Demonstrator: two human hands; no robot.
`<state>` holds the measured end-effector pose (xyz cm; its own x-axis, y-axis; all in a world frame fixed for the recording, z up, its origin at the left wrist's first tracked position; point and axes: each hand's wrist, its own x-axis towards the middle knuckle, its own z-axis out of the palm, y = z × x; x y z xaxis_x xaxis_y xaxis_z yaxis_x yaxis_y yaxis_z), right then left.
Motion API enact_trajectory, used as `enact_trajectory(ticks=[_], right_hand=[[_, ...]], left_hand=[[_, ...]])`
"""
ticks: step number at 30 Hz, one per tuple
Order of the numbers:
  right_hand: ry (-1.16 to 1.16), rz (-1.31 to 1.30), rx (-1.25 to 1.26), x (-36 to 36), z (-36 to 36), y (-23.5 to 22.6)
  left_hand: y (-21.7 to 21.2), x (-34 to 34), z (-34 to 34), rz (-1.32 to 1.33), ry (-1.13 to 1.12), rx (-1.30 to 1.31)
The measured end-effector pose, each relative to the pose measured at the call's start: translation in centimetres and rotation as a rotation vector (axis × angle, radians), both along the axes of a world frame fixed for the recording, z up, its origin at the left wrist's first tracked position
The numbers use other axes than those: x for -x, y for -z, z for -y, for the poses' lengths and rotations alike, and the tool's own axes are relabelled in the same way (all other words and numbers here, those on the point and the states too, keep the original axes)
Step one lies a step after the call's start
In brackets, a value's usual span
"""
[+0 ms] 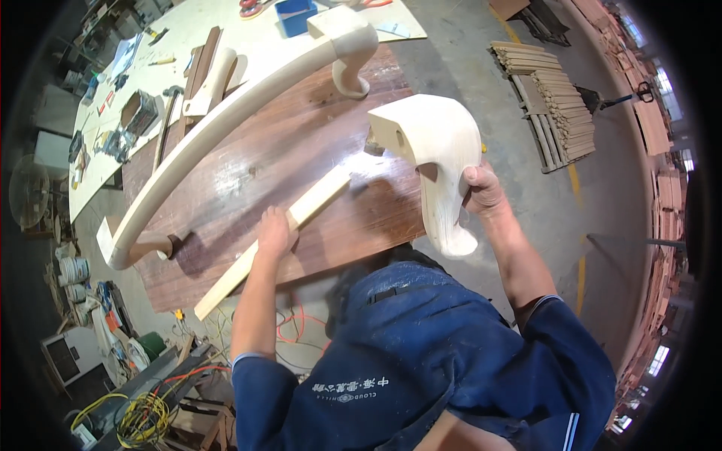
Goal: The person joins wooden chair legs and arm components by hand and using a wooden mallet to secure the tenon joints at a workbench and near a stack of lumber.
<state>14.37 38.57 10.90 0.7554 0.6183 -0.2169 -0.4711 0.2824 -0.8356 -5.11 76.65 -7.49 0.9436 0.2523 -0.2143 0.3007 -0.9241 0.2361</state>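
On dark wooden bench [248, 173], left hand [275, 233] grip pressed around pale slat [274, 242], right hand [483, 190] seemingly clasping carved leg [436, 161]

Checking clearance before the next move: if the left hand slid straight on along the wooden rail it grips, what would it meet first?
Likely the carved wooden leg held by the right hand: the left hand points up along the rail, whose far end reaches that leg's top block. Depth there is unclear.
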Motion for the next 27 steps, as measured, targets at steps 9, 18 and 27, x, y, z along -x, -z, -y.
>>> enact_trajectory(ticks=[9, 18, 27], right_hand=[[0.042, 0.116, 0.072, -1.0, 0.7, -1.1], [-0.01, 0.165, 0.004, -1.0, -1.1, -3.0], [-0.06, 0.243, -0.073, -1.4, -0.6, -5.1]], left_hand=[[-15.8, 1.7, -0.1, 0.336, 0.049, 0.238], [-22.4, 1.4, 4.3, 0.509, 0.153, 0.129], [-25.1, -0.3, 5.4, 0.52, 0.237, 0.07]])
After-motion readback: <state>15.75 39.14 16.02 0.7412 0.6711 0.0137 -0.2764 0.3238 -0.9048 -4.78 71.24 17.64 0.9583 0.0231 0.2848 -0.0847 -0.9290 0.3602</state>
